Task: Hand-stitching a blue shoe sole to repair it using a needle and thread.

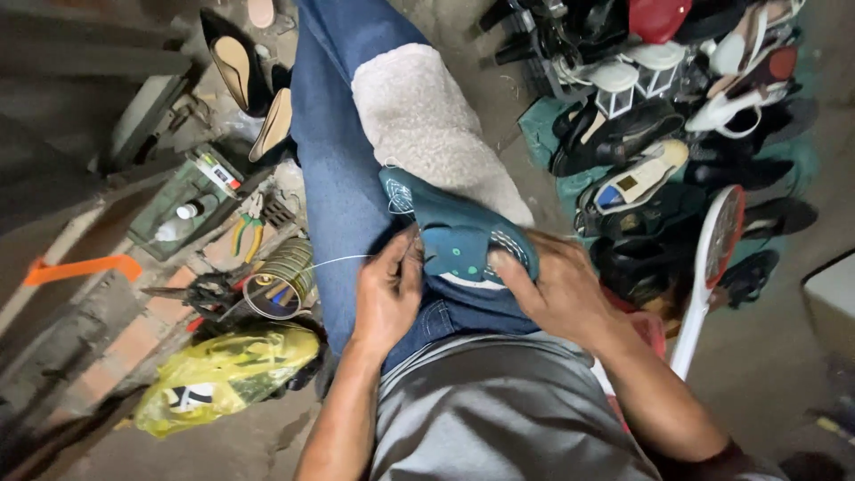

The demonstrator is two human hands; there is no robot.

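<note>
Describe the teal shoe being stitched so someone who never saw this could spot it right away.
Find the person's blue-jeaned thigh running up the middle. On it, just below a fuzzy cream pad, lies the teal fabric shoe, gripped by the right hand while the left hand pulls white thread. Unlike the piled shoes at right, it has white stitching and green dots.

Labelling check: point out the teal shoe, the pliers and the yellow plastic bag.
teal shoe (459,236), head view, on its upper.
pliers (247,233), head view, on the green-yellow handles.
yellow plastic bag (227,374), head view, mid-bag.
</note>
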